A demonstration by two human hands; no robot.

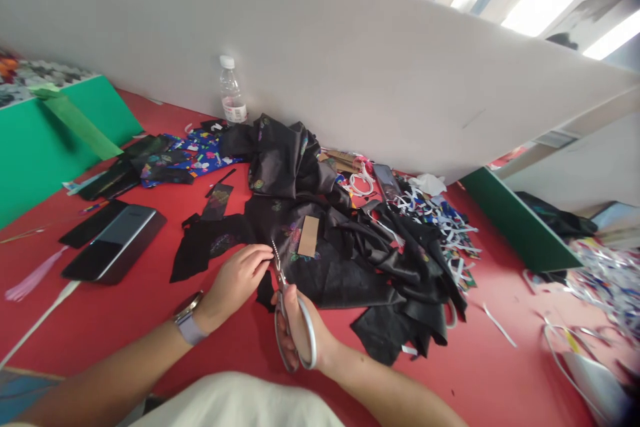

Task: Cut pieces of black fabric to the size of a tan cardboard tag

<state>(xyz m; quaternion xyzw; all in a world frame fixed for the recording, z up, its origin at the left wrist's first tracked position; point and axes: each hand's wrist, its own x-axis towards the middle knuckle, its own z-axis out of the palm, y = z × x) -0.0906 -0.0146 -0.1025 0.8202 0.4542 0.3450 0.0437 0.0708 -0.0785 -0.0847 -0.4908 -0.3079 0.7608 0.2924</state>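
Observation:
My right hand (305,330) grips scissors (311,337) by their pale grey handles, with the blades pointing away from me over black fabric (340,280). Just left of the blades, my left hand (237,283) has its fingers pinched together at the fabric's near-left edge; the fingertips are partly hidden. Colourful floral patterns mark the shiny black cloth, which lies spread and rumpled across the red table. A small tan cardboard strip (309,237) rests on it beyond the scissors. Cut black pieces (193,250) lie to the left.
A plastic bottle (233,93) stands by the white partition (300,47). Left are a phone (123,237) on a dark stand, a pink tassel (37,275) and a green panel (100,120). White and coloured scraps (440,210), another phone (387,181) and a green board (520,220) are right.

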